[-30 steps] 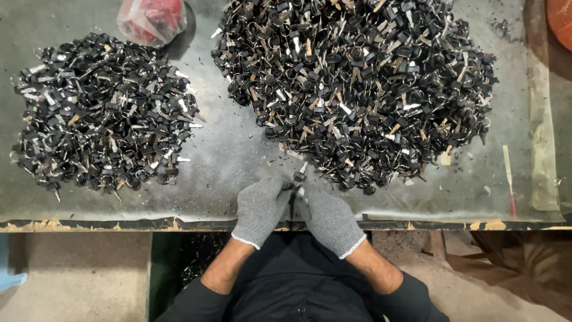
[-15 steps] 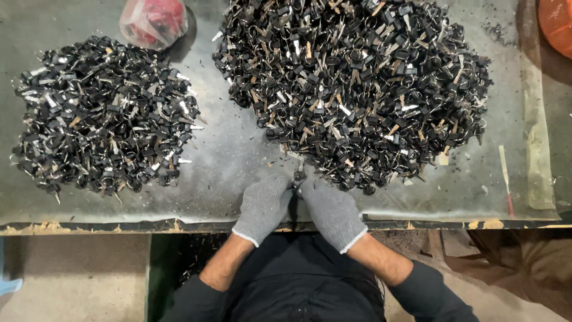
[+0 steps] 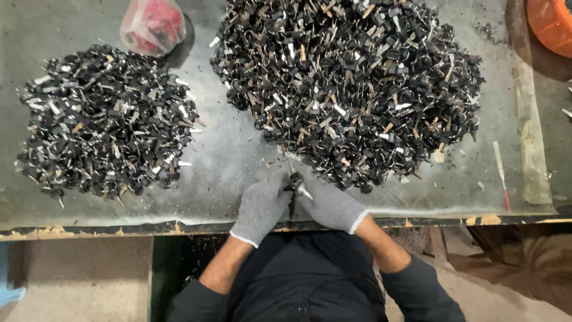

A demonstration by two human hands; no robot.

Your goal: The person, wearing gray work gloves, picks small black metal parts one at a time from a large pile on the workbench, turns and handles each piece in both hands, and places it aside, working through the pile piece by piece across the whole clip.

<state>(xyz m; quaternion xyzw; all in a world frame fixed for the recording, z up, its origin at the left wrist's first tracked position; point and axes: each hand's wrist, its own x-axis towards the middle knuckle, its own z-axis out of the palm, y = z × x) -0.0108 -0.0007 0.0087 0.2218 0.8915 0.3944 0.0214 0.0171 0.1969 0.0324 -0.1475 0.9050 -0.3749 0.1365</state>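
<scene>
Both gloved hands pinch one small black-and-metal piece (image 3: 296, 186) between them at near table edge; left hand (image 3: 261, 207) closed on its left side, right hand (image 3: 329, 204) closed on its right, fingertips meeting. Piece sits just below near rim of big dark pile (image 3: 351, 83). Smaller pile (image 3: 104, 122) lies well apart at left; red plastic bag (image 3: 152, 25) behind it; grey table (image 3: 229, 161) bears all

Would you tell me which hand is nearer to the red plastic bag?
Left. The left hand lies below and right of the red plastic bag; the right hand is farther right.
</scene>
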